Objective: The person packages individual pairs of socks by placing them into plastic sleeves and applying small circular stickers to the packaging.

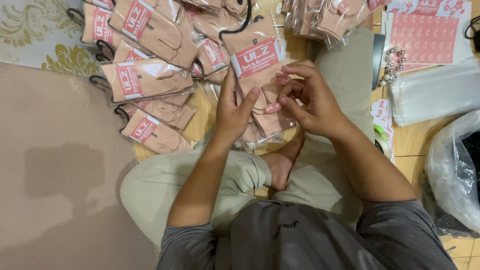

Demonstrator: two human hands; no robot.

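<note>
Sock packet (257,75) sits upright between both hands, out over my folded legs — peach socks in a clear sleeve with a pink label band and a black hook at the top. From the head camera, my left hand (234,112) grips its left edge, thumb pressed flat on the front, which steadies the sleeve. My right hand (307,100) curls in from the other side, fingertips pinched on a small pink sticker (273,107) low on the packet. Finished packets (145,80) fan out on the floor to the left, hooks outward. A pink sticker sheet (425,35) and a stack of clear bags (435,92) lie to the right, within reach.
</note>
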